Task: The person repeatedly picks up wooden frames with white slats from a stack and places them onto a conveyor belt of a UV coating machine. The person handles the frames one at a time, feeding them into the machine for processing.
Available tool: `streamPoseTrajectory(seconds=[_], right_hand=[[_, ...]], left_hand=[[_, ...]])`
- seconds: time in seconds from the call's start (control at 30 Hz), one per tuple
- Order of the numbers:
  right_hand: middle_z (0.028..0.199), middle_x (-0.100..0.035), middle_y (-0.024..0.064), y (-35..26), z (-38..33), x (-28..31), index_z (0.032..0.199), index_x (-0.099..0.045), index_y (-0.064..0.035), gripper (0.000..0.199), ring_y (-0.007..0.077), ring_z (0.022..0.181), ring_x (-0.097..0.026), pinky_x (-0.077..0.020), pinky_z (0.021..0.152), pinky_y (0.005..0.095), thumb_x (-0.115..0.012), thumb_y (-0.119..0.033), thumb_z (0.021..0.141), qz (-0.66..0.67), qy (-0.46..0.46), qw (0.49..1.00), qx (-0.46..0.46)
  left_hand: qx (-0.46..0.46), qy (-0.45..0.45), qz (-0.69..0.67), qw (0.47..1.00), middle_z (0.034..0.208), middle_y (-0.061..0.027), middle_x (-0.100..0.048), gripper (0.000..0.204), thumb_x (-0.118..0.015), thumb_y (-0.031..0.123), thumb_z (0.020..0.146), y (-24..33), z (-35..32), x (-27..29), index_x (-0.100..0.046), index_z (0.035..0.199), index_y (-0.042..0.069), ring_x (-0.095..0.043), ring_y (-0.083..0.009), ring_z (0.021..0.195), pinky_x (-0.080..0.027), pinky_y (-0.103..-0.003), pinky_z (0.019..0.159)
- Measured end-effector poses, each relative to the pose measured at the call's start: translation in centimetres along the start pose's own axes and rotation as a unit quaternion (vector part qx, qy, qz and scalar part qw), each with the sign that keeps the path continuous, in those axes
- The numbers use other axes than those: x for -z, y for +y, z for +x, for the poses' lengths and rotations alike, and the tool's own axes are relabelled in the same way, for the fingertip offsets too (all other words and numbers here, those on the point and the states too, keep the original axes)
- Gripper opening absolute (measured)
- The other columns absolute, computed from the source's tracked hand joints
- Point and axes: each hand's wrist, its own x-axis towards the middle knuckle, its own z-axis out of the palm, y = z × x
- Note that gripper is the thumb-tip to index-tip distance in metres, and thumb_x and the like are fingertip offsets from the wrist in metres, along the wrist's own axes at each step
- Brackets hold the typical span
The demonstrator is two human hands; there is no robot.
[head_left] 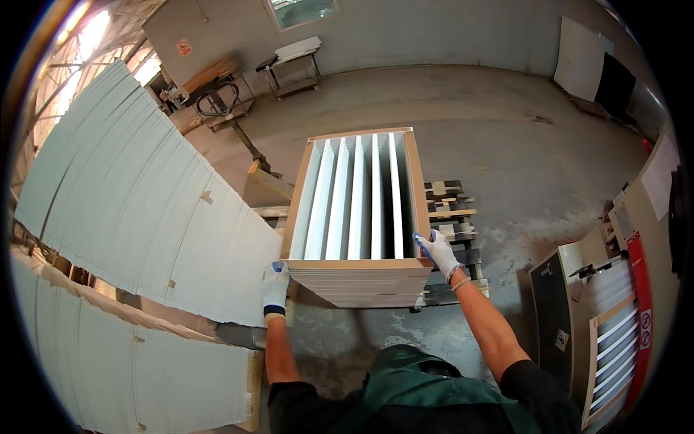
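Note:
A brown-edged rectangular frame (347, 265) with several upright white slats (358, 199) inside lies on top of a stack of similar panels (369, 288). My left hand (275, 289), in a white glove with blue fingertips, grips its near left corner. On the right side, close to the near right corner, my gloved right hand (439, 252) has its fingers curled over the rim. Parts of the fingers of both hands are hidden. Below the stack, a dark pallet (452, 249) sticks out to the right.
Tall stacks of pale sheets (144, 210) crowd the left, with another stack (173, 390) nearer me. A pallet truck handle (249, 145) rises beyond. At the right stands a machine (567, 304) with another slatted frame (594, 369). A small table (295, 65) is by the far wall.

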Motion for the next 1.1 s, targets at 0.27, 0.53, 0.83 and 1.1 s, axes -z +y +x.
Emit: streamPoseTrajectory(seconds=[0.27,0.53,0.83,1.1], right_hand=[[0.074,-0.063,0.0024,3.7,3.7,4.0,0.102,-0.064,0.0021,0.036,0.0120,0.063,-0.059,-0.0462,0.051,0.0301,-0.082,-0.021,0.081,0.257,-0.152,0.942,-0.151],[0.078,-0.065,-0.0003,11.4,-9.7,9.9,0.097,-0.071,0.0026,0.021,0.0084,0.066,-0.058,-0.0466,0.058,0.0266,-0.076,-0.011,0.083,0.268,-0.070,0.954,-0.117],[0.066,-0.063,0.0029,11.9,-25.2,18.5,0.088,-0.067,0.0023,0.017,0.0091,0.056,-0.060,-0.0469,0.051,0.0248,-0.078,-0.008,0.081,0.208,0.128,0.949,-0.199],[0.067,-0.065,0.0042,10.6,-27.3,15.1,0.090,-0.067,0.0041,0.023,0.0097,0.053,-0.059,-0.0458,0.049,0.0269,-0.081,-0.010,0.078,0.254,0.323,0.851,-0.328]], left_hand=[[0.028,-0.033,-0.030,0.999,0.083,-0.0193,-0.067,0.040,-0.064,0.042,0.092,4.4,-4.7,1.0,-0.063,0.097,0.003,-0.067,-0.0382,0.078,-0.054,-0.047,0.073],[0.224,-0.337,-0.403,0.821,0.080,0.0060,-0.057,0.035,-0.066,0.039,0.096,8.7,-9.6,3.7,-0.066,0.100,0.004,-0.052,-0.0014,0.068,-0.041,-0.020,0.058],[0.129,-0.398,-0.430,0.800,0.082,0.0031,-0.062,0.018,-0.069,0.015,0.093,17.2,-11.1,-1.1,-0.067,0.102,0.000,-0.055,-0.0037,0.069,-0.044,-0.020,0.060],[0.029,-0.564,-0.386,0.729,0.074,0.0021,-0.061,0.017,-0.071,0.017,0.091,26.9,0.3,-13.2,-0.066,0.092,0.001,-0.054,-0.0045,0.062,-0.041,-0.021,0.055]])
